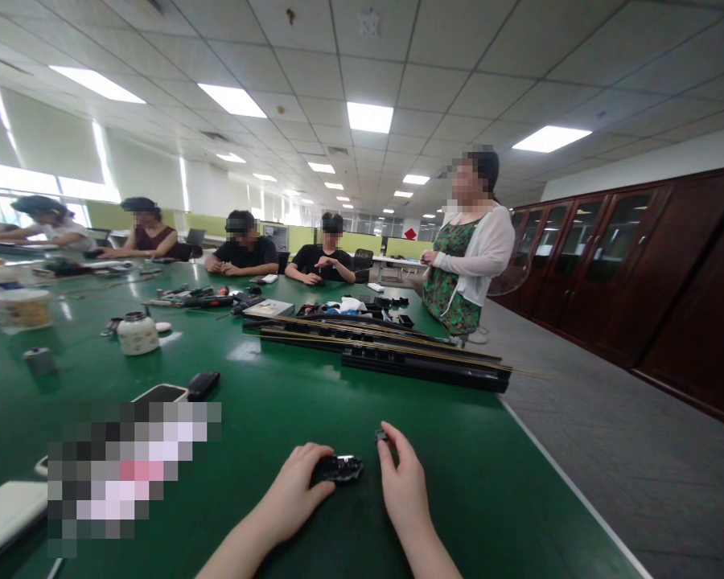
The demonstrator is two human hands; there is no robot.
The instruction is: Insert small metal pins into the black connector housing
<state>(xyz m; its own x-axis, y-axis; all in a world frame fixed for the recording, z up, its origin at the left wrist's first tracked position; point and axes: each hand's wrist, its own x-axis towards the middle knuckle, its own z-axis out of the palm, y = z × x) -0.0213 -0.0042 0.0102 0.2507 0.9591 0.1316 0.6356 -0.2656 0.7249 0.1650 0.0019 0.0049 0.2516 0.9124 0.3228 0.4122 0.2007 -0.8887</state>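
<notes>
Between thumb and fingers, my left hand (pixel 302 489) grips a small black plastic housing (pixel 345 468) with a shiny strip along its upper side. The housing is low over the green tabletop (pixel 259 418); I cannot tell whether it touches it. To its right, my right hand (pixel 403 474) pinches a small grey block-like part (pixel 380 435) between thumb and fingertips. The two parts are apart. The inner details of the housing are too small to make out.
Long black rails with thin brass-coloured rods (pixel 422 370) lie across the table ahead. A patterned jar (pixel 137 333), a metal cylinder (pixel 39 361) and a white tub (pixel 21 310) stand to the left. A white box (pixel 6 515) lies near left. Several people sit opposite; one person (pixel 458 265) stands right.
</notes>
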